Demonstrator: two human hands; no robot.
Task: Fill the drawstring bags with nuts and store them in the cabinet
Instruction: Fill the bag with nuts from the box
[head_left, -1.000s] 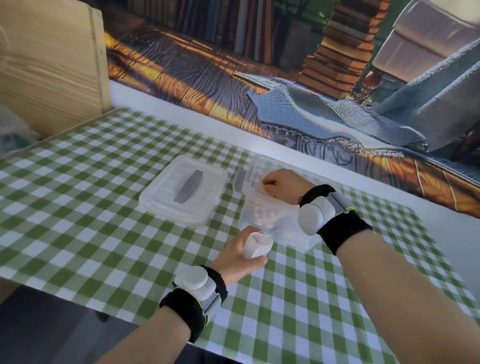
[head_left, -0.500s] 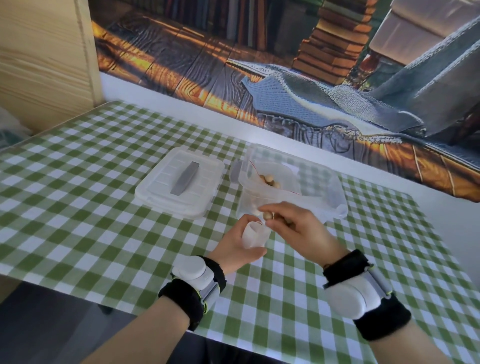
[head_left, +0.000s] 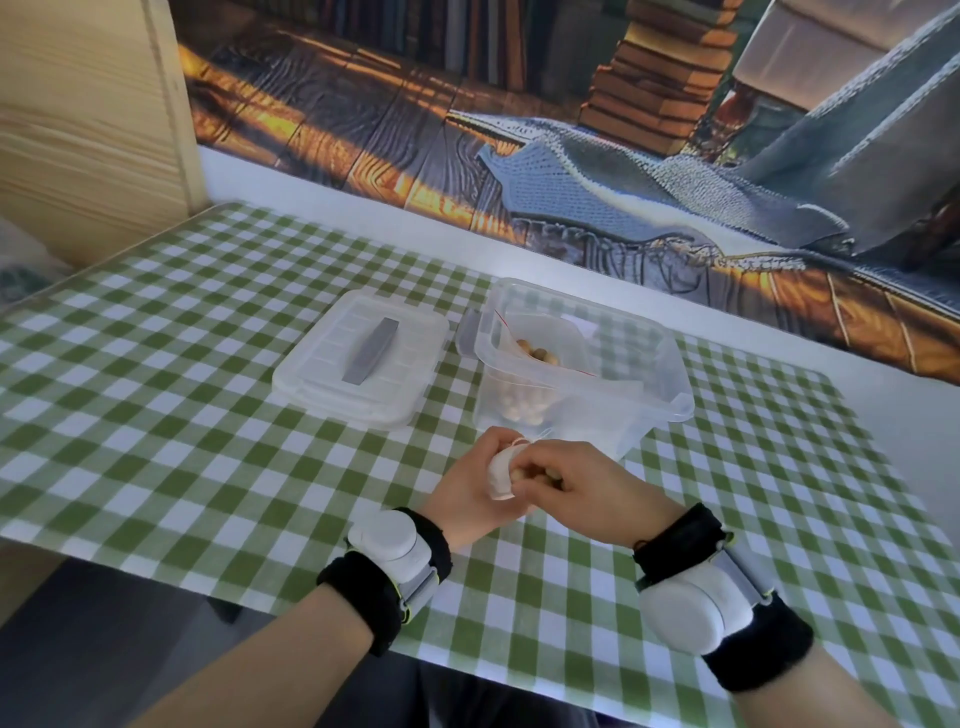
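Green-and-white checked cloth is covering the desk (head_left: 218, 415), with a wall mural of stacked books and a knitted blanket (head_left: 597, 171) running behind it and a pale wooden cabinet panel (head_left: 88, 130) standing at the far left. Near the desk's front edge, a small white fabric drawstring bag (head_left: 500, 475) is being held just above the cloth between both hands, its soft body bunching and a thin cord (head_left: 522, 442) trailing from its top. The left hand (head_left: 467, 488) is cupping the bag from the left, its grip clamped around the fabric with fingers curling over the top. The right hand (head_left: 576, 480) is meeting it from the other side, knuckles up, its grip drawn together with the fingertips pinching at the bag's mouth; whether a nut is lying between those fingertips cannot be told. Both wrists are wearing black bands with white sensor pods (head_left: 387, 535). Just beyond the hands, a clear rectangular plastic tub (head_left: 675, 384) is sitting open. A clear zip-top pouch (head_left: 561, 358) is slumping inside its left half, with pale brown nuts (head_left: 537, 356) showing at the opening and more pooling at the bottom. Beside the tub on the left, close but apart, a clear plastic lid with a grey handle (head_left: 415, 364) is lying flat.
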